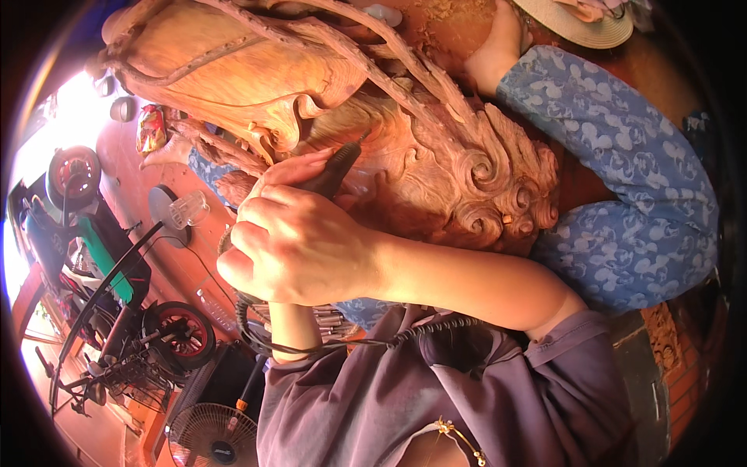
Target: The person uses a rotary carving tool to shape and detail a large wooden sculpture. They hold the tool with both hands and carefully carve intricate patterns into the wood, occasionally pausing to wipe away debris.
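Observation:
A large reddish-brown wood carving [405, 148] lies between my legs, with a broad smooth leaf shape, twisting branch-like strands and curled scrolls. My right hand [299, 241] is closed around a black rotary carving tool [336, 170], its fingers curled. The tool's thin tip points up and right over the carved surface; whether it touches the wood cannot be made out. My left forearm [292, 331] rises behind the right hand, which hides most of the left hand and its fingers. A black coiled cable [436, 327] runs from beneath my hands across my shirt.
At left, a two-wheeled vehicle [175, 335] stands beyond a clear plastic cup [189, 210] and a plastic bottle [216, 311]. A fan [214, 436] is at lower left. Several slim metal tools [333, 321] lie below my hands. A pale hat [583, 27] rests at upper right.

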The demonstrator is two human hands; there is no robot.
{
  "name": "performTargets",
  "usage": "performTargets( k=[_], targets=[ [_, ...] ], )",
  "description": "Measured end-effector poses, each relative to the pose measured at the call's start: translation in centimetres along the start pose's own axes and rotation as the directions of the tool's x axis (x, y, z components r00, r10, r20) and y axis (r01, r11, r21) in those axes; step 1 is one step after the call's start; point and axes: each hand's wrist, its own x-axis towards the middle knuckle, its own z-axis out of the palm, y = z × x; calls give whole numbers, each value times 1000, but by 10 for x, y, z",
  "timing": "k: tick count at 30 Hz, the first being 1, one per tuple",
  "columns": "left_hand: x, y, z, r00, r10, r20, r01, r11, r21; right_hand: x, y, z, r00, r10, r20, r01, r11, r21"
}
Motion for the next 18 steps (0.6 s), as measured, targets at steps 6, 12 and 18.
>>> performTargets(
  k=[6, 12, 18],
  targets=[
    [-2, 2, 4, 999, 45, -24, -43, 997, 70, -7, -2, -3, 998, -33, 47, 29, 997, 76],
    [-17, 8, 15, 994, 45, -99, -33, 992, 125, -16, -13, -12, 998, 10, 67, -17, 993, 115],
    [-45, 25, 13, 956, -104, -275, 138, 985, 108, -16, -31, -16, 972, -158, 176, 127, 977, 172]
  ],
)
